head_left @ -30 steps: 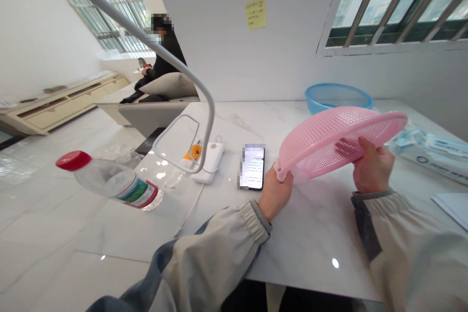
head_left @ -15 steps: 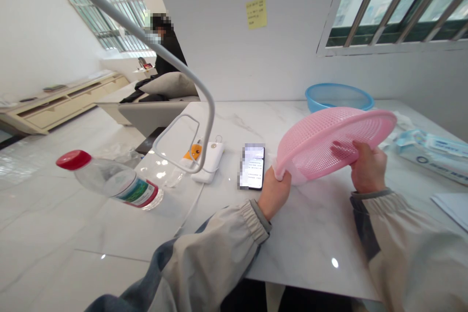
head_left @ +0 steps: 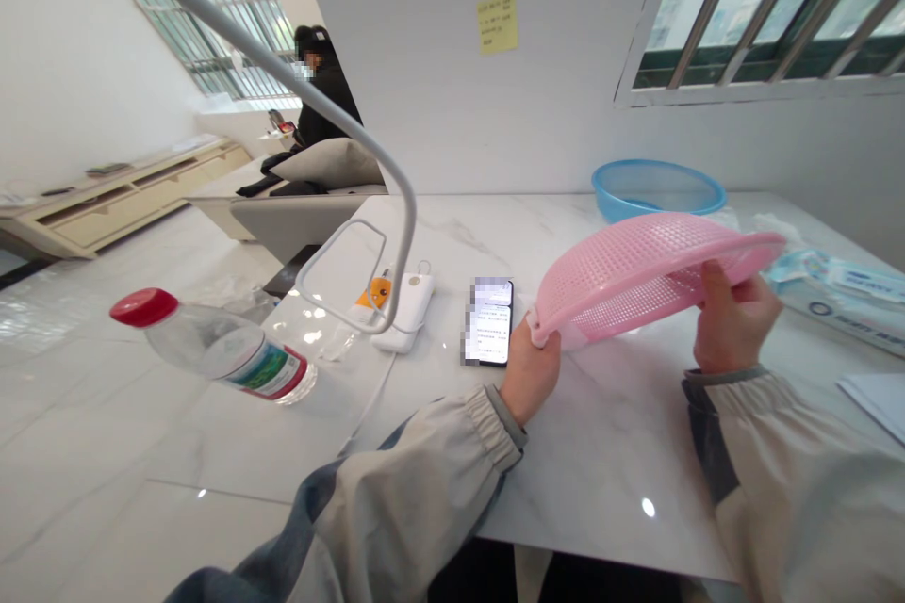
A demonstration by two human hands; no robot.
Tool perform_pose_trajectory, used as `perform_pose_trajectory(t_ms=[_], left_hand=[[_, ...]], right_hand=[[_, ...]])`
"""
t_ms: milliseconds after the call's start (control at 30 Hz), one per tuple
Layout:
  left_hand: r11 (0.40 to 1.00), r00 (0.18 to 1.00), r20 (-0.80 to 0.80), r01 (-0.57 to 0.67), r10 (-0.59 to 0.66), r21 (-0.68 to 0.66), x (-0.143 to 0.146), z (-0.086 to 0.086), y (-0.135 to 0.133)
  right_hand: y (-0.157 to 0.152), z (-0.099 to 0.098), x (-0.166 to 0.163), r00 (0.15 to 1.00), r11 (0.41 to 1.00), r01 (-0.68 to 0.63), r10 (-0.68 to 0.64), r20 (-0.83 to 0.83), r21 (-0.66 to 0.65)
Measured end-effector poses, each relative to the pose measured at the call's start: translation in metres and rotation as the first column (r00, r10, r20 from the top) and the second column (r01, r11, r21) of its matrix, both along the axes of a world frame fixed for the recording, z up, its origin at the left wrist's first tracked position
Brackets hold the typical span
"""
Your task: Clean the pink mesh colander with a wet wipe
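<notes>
My left hand (head_left: 532,372) is gripping the left end of the pink colander (head_left: 629,254), and my right hand (head_left: 735,325) is grasping its rim toward the right. I am holding the pink colander tilted above the white table (head_left: 594,452), its open side facing me. It is hanging on the near side of a blue basin (head_left: 609,204), which is sitting far back by the wall (head_left: 495,137). A lit phone (head_left: 493,332) is lying just left of my left hand, and a packet (head_left: 848,297) is lying to the far right.
</notes>
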State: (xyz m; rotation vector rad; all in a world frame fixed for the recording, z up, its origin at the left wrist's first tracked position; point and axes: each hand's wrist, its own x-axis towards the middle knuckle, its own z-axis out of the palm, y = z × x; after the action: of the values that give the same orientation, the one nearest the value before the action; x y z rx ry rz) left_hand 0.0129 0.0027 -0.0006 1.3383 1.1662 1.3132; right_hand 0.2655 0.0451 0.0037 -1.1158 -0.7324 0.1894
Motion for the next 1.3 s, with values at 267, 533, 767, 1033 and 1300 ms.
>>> perform_pose_trajectory(t_ms=[267, 533, 767, 1033, 1300], left_hand=[[0.991, 0.998, -0.025, 0.054, -0.052, 0.125, -0.001, -0.010, 0.001], [0.974, 0.995, -0.038, 0.096, -0.090, 0.204, -0.001, -0.007, 0.002], [0.982, 0.995, -0.026, 0.101, -0.098, 0.158, -0.001, -0.004, -0.001], [0.990, 0.992, -0.065, 0.114, -0.109, 0.078, 0.001, -0.007, -0.005], [0.988, 0.993, -0.042, 0.118, -0.114, 0.101, 0.001, -0.005, -0.004]], right_hand=[[-0.005, 0.009, -0.009, 0.999, 0.998, 0.048, -0.048, -0.014, -0.028], [0.007, -0.006, -0.006, 0.982, 0.994, -0.036, 0.055, -0.180, 0.104], [0.003, 0.002, -0.018, 0.901, 0.974, -0.162, 0.212, -0.379, 0.160], [-0.004, 0.002, -0.025, 0.815, 0.928, -0.361, 0.361, -0.452, 0.091], [-0.005, 0.006, -0.030, 0.777, 0.898, -0.440, 0.373, -0.507, -0.013]])
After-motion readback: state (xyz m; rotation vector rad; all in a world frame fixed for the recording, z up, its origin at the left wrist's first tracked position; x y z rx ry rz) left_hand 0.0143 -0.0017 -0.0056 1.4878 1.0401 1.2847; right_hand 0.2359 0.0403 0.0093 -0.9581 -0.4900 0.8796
